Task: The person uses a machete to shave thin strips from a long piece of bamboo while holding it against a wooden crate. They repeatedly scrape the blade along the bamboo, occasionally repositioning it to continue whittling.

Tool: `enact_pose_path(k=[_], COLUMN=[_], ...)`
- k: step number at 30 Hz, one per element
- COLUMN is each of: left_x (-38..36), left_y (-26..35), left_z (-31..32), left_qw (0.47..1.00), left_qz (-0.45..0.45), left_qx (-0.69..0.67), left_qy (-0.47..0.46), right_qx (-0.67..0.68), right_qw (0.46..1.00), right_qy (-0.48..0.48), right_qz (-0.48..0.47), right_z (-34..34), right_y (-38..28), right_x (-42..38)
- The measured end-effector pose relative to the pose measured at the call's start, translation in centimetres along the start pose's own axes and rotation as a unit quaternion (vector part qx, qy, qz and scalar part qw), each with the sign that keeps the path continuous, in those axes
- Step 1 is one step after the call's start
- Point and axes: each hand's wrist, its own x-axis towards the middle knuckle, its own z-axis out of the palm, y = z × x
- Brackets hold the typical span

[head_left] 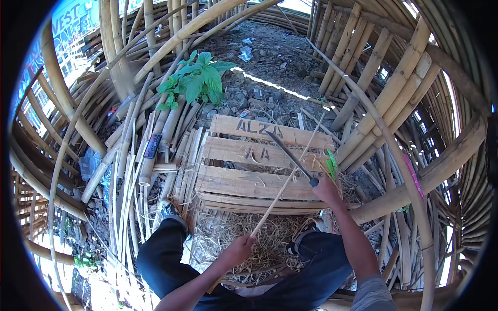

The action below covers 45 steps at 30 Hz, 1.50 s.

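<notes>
My left hand (236,252) is closed around the lower end of a long thin bamboo strip (276,198). The strip slants up and to the right over a wooden crate (244,181) with lettering on its slats. In my right hand (326,189) is the dark handle of a long-bladed machete (286,149). Its blade points up and to the left and crosses over the strip above the crate. Beside my right hand, a bright green leafy piece (331,165) lies at the crate's right edge.
Curly shavings (259,243) cover the ground between my legs. Split bamboo strips (129,207) are piled at the left, near a phone (152,146) resting on a bamboo pole. A green plant (194,80) grows behind. Bamboo poles (386,103) stand and lean along the right.
</notes>
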Motion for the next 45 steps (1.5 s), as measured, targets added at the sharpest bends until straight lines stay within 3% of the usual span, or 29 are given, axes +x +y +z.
enact_pose_path(k=[2, 3, 5, 7, 9, 10, 12, 14, 16, 21, 33, 36, 38, 45], left_x=[0.1, -0.1, -0.5, -0.1, -0.2, -0.3, -0.7, -1.0, 0.2, -1.0, -1.4, -1.7, -1.8, -1.1], left_y=[0.5, 1.1, 2.4, 1.8, 1.8, 2.1, 2.5, 2.8, 2.8, 3.3, 3.7, 4.3, 4.7, 4.5], left_z=[-0.3, -0.5, -0.9, -0.7, -0.8, -0.9, -1.5, -2.0, -2.4, -2.2, -2.3, -1.6, -1.0, -0.5], left_qw=[0.987, 0.987, 0.947, 0.925, 0.876, 0.879, 0.813, 0.812, 0.780, 0.834, 0.865, 0.863, 0.838, 0.812], left_qz=[-0.090, -0.091, -0.157, -0.163, -0.179, -0.184, -0.216, -0.241, -0.225, -0.238, -0.259, -0.276, -0.288, -0.259], left_qx=[-0.121, -0.122, -0.263, -0.315, -0.404, -0.396, -0.486, -0.474, -0.514, -0.448, -0.388, -0.381, -0.426, -0.488], left_qy=[-0.046, -0.044, -0.099, -0.134, -0.195, -0.194, -0.235, -0.239, -0.276, -0.216, -0.186, -0.183, -0.182, -0.188], right_qx=[0.034, 0.031, 0.028, -0.013, -0.019, -0.030, -0.013, 0.004, -0.014, -0.001, 0.044, 0.013, -0.033, -0.034], right_qw=[0.999, 0.996, 0.990, 0.970, 0.966, 0.959, 0.968, 0.977, 0.995, 0.995, 0.989, 0.989, 0.989, 0.995], right_qy=[-0.021, -0.058, -0.094, -0.115, -0.099, -0.084, -0.060, -0.035, -0.045, -0.022, -0.089, -0.071, -0.010, 0.046], right_qz=[-0.024, -0.059, -0.097, -0.211, -0.240, -0.269, -0.245, -0.211, -0.088, -0.095, -0.112, -0.128, -0.141, -0.087], right_z=[0.5, 0.1, -0.3, -0.4, -0.7, -0.5, 0.1, -0.3, -1.2, -1.5, -0.3, -1.3, -1.5, -0.1], right_y=[-1.0, -2.0, -3.7, -4.9, -5.4, -5.6, -4.3, -2.3, -1.2, -3.1, -2.7, -2.5, -2.3, -3.5], right_x=[-0.9, -2.0, -3.6, -4.6, -5.1, -5.1, -3.6, -2.0, -0.8, -2.2, -1.6, -1.4, -1.3, -1.0])
